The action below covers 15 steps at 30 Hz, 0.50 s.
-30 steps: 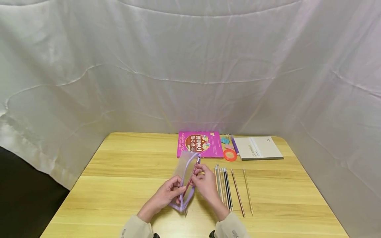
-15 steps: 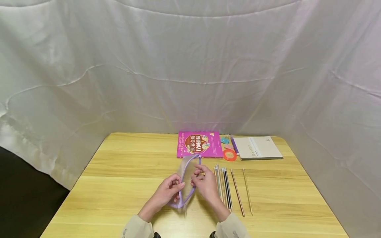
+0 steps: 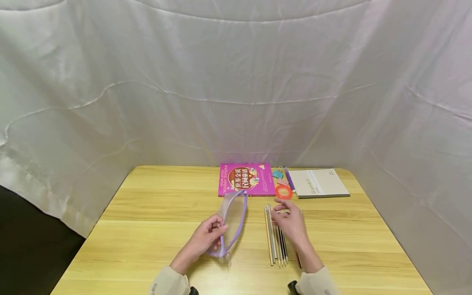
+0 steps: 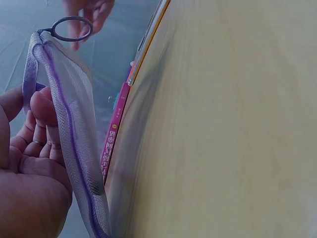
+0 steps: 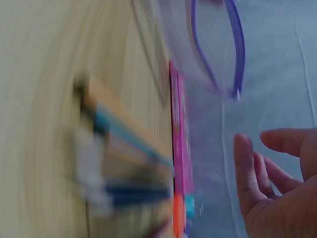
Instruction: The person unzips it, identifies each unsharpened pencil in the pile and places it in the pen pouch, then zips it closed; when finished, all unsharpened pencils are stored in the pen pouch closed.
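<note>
My left hand (image 3: 204,237) pinches the near side of a mesh pencil pouch (image 3: 242,219) with a purple zip edge, its mouth gaping toward the right. In the left wrist view, the thumb and fingers grip the rim of the pouch (image 4: 81,144), and a dim dark shape shows through the mesh. Over the row of pencils (image 3: 270,241) hovers my right hand (image 3: 293,223), fingers loosely bent and thumb apart from them. Nothing lies between its fingers in the right wrist view, where the pencils (image 5: 124,129) below are blurred. The hand covers part of the pencils at right.
A pink book (image 3: 245,180) lies behind the pouch. To its right are blue clips (image 3: 278,174), a red-orange tape ring (image 3: 284,192), a purple pen (image 3: 290,180) and a pale notebook (image 3: 318,182). Grey curtains (image 3: 236,102) enclose the table (image 3: 147,229) at the back and sides.
The dark red pencil, pinched by my right hand a second ago, has gone down into the pouch. My right hand has let go and moved right over the pencils; the left stays nearly still.
</note>
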{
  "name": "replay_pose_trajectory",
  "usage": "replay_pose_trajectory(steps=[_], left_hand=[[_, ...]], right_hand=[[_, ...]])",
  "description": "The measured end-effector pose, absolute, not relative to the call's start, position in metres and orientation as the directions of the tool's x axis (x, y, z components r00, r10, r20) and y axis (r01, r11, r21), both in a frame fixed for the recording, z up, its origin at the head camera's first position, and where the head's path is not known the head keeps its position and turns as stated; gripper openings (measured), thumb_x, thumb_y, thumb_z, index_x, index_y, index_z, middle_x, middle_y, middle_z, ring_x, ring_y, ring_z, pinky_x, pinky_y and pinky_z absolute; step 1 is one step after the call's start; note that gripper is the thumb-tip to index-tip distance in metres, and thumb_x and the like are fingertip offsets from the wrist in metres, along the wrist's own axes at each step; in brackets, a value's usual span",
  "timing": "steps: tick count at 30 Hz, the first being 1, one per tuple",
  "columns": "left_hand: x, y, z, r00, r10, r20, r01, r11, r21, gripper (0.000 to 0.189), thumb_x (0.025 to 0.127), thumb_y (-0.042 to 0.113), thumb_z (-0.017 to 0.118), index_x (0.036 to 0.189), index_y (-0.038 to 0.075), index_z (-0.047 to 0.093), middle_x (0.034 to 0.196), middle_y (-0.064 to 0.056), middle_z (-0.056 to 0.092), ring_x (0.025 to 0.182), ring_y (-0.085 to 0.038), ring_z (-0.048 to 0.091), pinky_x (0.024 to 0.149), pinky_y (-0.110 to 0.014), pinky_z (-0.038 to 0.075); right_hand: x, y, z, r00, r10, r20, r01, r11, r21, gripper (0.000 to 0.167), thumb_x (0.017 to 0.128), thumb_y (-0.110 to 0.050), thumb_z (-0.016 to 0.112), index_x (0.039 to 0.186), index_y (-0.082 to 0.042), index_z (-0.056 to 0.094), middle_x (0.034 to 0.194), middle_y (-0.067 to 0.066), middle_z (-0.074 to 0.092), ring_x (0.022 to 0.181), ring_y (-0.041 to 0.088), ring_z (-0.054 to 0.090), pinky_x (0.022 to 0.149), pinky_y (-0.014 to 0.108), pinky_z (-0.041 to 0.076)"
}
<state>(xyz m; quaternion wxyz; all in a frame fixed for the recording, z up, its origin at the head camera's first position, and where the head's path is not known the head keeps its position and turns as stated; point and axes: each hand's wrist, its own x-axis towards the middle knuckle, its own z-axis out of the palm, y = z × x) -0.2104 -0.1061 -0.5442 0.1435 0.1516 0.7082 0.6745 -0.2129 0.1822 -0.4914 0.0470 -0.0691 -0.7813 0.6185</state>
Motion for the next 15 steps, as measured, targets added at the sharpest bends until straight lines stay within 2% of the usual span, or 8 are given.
replay_pose_trajectory(steps=[8, 12, 15], left_hand=[[-0.21, -0.108, -0.543, -0.915, 0.404, -0.009, 0.013, 0.053, 0.999, 0.028, 0.103, 0.021, 0.065, 0.1, -0.003, 0.052, 0.075, 0.003, 0.054, 0.058, -0.006, 0.052, 0.05, -0.017, 0.046], [-0.209, -0.109, -0.543, -0.911, 0.411, -0.008, 0.014, 0.05, 0.999, 0.028, 0.104, 0.021, 0.064, 0.101, -0.004, 0.052, 0.075, 0.003, 0.054, 0.058, -0.006, 0.052, 0.05, -0.017, 0.046], [-0.209, -0.108, -0.544, -0.91, 0.415, -0.007, 0.011, 0.04, 0.999, 0.028, 0.104, 0.021, 0.064, 0.101, -0.004, 0.052, 0.075, 0.003, 0.054, 0.057, -0.006, 0.052, 0.05, -0.017, 0.046]], right_hand=[[-0.208, 0.235, -0.502, -0.98, 0.178, -0.087, 0.151, 0.389, -0.909, 0.045, 0.094, -0.002, 0.07, 0.137, 0.004, 0.058, 0.108, 0.021, 0.065, 0.075, 0.025, 0.072, 0.069, 0.038, 0.066], [-0.207, 0.245, -0.51, -0.987, 0.139, -0.085, 0.144, 0.502, -0.853, 0.044, 0.092, -0.004, 0.074, 0.133, 0.007, 0.06, 0.104, 0.02, 0.066, 0.073, 0.021, 0.068, 0.063, 0.032, 0.062], [-0.207, 0.248, -0.514, -0.991, 0.118, -0.065, 0.124, 0.612, -0.781, 0.044, 0.09, -0.007, 0.077, 0.129, 0.005, 0.063, 0.099, 0.015, 0.069, 0.077, 0.019, 0.063, 0.065, 0.029, 0.056]])
